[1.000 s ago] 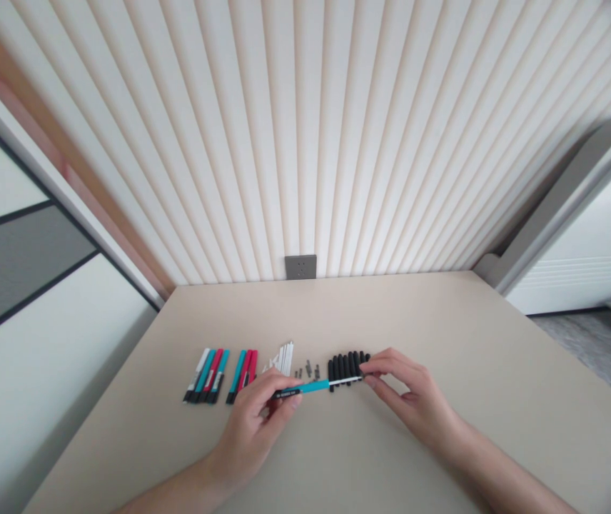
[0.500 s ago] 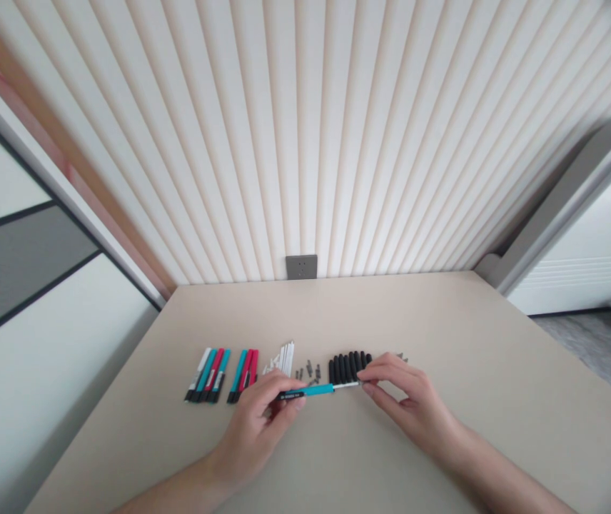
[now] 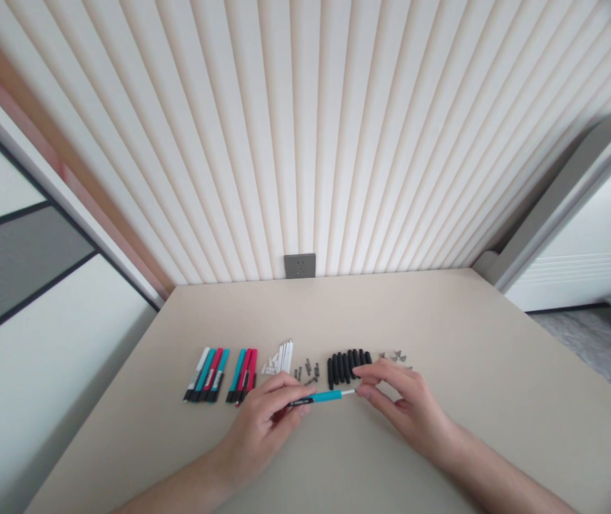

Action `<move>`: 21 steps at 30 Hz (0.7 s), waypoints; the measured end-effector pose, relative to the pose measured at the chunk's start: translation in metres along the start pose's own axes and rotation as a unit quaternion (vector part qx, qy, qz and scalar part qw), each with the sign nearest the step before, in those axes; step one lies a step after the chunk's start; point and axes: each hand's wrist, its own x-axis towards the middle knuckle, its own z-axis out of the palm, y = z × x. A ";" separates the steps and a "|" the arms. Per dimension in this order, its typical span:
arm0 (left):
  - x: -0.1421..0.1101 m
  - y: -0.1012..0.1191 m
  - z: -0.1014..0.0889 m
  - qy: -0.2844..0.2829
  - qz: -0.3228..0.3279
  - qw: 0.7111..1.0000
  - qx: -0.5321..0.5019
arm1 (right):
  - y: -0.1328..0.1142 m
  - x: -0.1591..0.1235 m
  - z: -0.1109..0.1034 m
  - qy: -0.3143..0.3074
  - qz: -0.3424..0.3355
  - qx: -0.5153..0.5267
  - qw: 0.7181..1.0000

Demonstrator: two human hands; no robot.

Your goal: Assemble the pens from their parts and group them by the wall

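Over open tabletop, well inside its edges, left hand grips blue barrel, white refill partly inside; right hand pinches refill tip

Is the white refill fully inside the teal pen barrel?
Partly in: a short length of white refill sticks out of the teal pen barrel toward the right hand.

Up top, a pale ribbed wall, dark socket sitting low, just above the far edge of the beige counter! Over left, a white-and-grey panel with black strips; right, grey-edged white furniture, mottled grey floor below.
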 end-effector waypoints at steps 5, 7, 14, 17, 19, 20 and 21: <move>-0.001 0.000 0.000 -0.002 0.010 1.000 0.006 | -0.002 0.000 -0.001 -0.040 -0.003 -0.024 0.999; 0.000 0.001 0.000 0.007 0.004 1.000 0.004 | -0.002 0.003 -0.006 -0.024 -0.011 -0.040 0.999; 0.002 0.002 0.000 0.020 -0.034 0.999 -0.011 | 0.021 0.014 -0.032 0.074 0.058 -0.199 0.975; 0.000 0.001 0.000 0.020 -0.039 0.999 -0.016 | 0.033 0.013 -0.033 0.039 0.074 -0.263 0.961; 0.000 0.000 0.001 0.018 -0.040 0.999 -0.020 | 0.037 0.010 -0.032 0.025 0.082 -0.283 0.955; 0.000 -0.001 0.001 0.018 -0.041 0.999 -0.022 | 0.037 0.009 -0.030 0.021 0.085 -0.288 0.953; 0.000 -0.001 0.001 0.017 -0.041 0.999 -0.023 | 0.036 0.009 -0.030 0.018 0.088 -0.292 0.952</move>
